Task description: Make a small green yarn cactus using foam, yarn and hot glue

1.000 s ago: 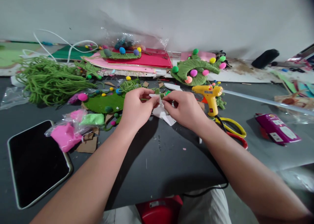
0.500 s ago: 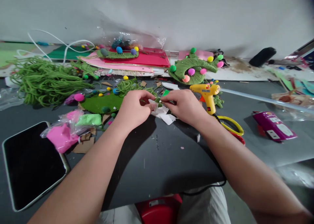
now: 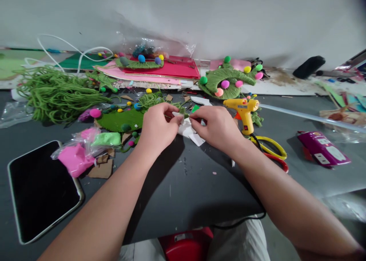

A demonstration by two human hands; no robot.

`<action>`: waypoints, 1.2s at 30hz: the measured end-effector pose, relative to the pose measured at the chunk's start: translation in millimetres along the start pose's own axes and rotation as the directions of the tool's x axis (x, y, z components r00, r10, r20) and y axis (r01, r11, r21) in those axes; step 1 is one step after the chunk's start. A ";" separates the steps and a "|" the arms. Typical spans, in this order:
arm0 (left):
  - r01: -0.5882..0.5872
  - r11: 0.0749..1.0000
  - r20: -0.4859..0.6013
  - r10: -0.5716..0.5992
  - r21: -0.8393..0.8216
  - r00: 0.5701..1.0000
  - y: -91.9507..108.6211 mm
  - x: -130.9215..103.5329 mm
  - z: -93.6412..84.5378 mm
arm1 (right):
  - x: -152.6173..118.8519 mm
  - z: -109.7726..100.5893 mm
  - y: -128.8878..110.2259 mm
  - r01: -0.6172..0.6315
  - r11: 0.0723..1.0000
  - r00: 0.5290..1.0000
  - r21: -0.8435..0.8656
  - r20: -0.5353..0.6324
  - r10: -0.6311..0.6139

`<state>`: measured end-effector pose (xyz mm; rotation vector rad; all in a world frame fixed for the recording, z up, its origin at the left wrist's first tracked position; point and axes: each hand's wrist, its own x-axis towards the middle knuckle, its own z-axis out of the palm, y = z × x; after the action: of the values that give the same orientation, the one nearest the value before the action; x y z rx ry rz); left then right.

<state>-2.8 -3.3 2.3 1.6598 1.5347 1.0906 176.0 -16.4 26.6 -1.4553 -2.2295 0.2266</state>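
My left hand [image 3: 161,125] is closed in a pinch on a small white piece with green yarn [image 3: 185,115] wound at its tip. Close beside it, my right hand [image 3: 213,124] pinches at the yarn's other side, thumb and fingertips pressed together. The fingers partly cover the small piece. Just below the fingertips lie white paper scraps [image 3: 196,139] on the dark table. A yellow glue gun [image 3: 243,110] stands to the right of my right hand. Left of my left hand rests a green felt shape [image 3: 118,120] with pompoms.
A heap of green yarn [image 3: 61,95] lies at the left, near a tablet [image 3: 42,192] and bagged pink clay [image 3: 74,160]. Scissors [image 3: 273,148] and a purple packet [image 3: 323,149] lie at the right. Behind is a yarn-wrapped wreath [image 3: 213,81] with pompoms.
The view has shifted slightly. Both hands stay close together at the small piece, with the right fingers slightly lower and the white piece more covered by the left fingers.
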 end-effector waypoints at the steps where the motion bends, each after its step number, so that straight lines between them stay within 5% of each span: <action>1: 0.014 0.999 -0.006 -0.014 -0.031 1.000 -0.9 0.7 0.3 | -0.2 -0.2 -0.3 0.005 1.000 1.000 0.006 -0.006 -0.005; 12: 0.210 0.866 0.047 -0.212 -0.454 0.976 -2.0 3.4 6.8 | -1.0 2.9 3.7 0.015 0.998 0.998 0.058 -0.058 -0.011; 21: 0.350 0.713 0.147 -0.332 -0.608 0.932 7.7 5.8 5.2 | 0.5 2.9 7.9 0.017 0.987 0.996 0.157 -0.085 -0.004; 36: 0.207 0.818 0.037 -0.222 -0.537 0.974 -3.8 8.1 4.2 | 1.6 0.9 6.2 0.035 0.965 0.997 0.260 -0.079 -0.015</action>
<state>-1.1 5.5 -1.7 1.0619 1.2357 1.2757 180.1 -12.3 23.9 -1.2719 -2.0666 0.4320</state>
